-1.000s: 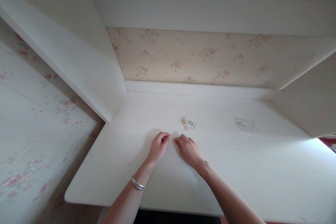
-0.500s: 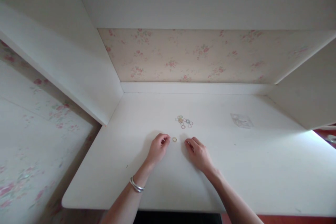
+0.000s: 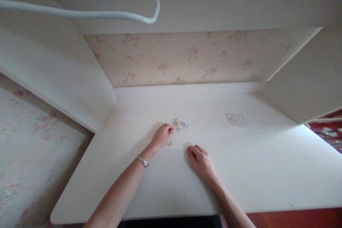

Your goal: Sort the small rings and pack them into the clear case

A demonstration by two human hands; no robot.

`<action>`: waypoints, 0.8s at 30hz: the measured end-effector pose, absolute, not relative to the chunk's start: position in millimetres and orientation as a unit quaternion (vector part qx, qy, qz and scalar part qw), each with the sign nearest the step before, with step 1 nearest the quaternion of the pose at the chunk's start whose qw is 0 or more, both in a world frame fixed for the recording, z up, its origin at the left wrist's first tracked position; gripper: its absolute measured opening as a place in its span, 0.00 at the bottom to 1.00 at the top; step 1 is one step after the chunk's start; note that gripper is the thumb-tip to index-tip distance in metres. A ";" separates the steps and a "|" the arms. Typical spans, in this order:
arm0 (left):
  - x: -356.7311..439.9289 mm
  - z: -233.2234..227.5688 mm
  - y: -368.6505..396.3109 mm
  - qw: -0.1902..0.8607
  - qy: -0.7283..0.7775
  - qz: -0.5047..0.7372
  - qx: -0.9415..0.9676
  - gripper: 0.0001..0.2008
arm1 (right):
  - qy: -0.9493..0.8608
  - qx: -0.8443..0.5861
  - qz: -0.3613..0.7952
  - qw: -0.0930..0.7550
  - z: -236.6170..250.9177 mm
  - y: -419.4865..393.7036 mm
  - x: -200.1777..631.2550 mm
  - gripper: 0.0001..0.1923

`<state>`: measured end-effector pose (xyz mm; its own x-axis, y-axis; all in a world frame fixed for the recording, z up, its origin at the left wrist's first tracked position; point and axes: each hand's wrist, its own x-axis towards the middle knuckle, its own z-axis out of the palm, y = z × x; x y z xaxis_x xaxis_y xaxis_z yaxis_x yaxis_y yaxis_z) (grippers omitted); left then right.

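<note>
I see my left hand (image 3: 162, 134) on the white desk (image 3: 256, 171), fingers curled narrow, tips at the left edge of the cluster of small rings (image 3: 179, 124); whether they pinch one I cannot tell. A single ring (image 3: 169, 143) lies just near of it. Right of that, my right hand (image 3: 201, 159) rests loosely curled, holding nothing. Far right lies a clear packet (image 3: 235, 119).

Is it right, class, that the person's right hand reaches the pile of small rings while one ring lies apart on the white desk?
Not quite. In the head view it is the left hand, with a bracelet on its wrist, that reaches the pile of small rings. The right hand rests on the white desk. One ring does lie apart.
</note>
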<state>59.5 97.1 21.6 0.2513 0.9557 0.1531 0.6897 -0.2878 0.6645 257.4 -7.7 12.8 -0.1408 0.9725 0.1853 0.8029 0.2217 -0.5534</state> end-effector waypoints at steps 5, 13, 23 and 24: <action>67.0 21.2 127.3 0.200 0.571 0.264 0.751 0.10 | -0.719 -0.607 0.193 0.277 13.1 -6.1 260.3 0.17; 69.1 25.8 142.2 0.190 0.537 0.207 0.795 0.10 | -0.702 -0.606 0.222 0.301 14.5 -3.1 261.9 0.15; 65.5 26.9 135.9 0.136 0.509 0.139 0.838 0.11 | -0.692 -0.611 0.226 0.310 10.9 -1.3 262.3 0.16; 65.7 26.9 135.5 0.136 0.508 0.145 0.838 0.11 | -0.692 -0.612 0.225 0.310 10.9 -1.4 262.2 0.16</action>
